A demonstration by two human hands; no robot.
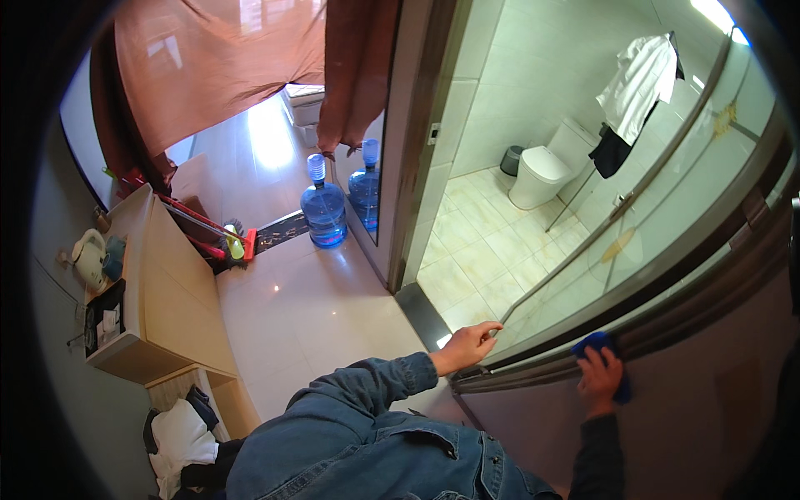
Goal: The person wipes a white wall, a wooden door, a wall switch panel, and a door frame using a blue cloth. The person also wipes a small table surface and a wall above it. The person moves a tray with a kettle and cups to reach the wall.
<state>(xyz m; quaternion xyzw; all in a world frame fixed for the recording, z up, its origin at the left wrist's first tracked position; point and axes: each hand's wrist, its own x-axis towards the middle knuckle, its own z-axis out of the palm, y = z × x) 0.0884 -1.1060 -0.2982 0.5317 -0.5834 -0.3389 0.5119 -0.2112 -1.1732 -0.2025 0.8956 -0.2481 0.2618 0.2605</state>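
Observation:
My left hand (468,347) is closed at the near edge of a glass door (612,258), its fingertips curled against the grey edge strip. My right hand (600,382) presses a blue cloth (623,388) against the brown frame and panel (675,392) below the glass. Parts of the cloth stick out above and beside my fingers; the rest lies hidden under the hand.
Through the doorway a white toilet (546,171) stands by a grey bin (511,160), with hanging clothes (637,87) nearby. A blue water bottle (323,215) stands beside a mirror. To the left are a wooden cabinet (179,283), a kettle (87,254) and a red broom (249,243).

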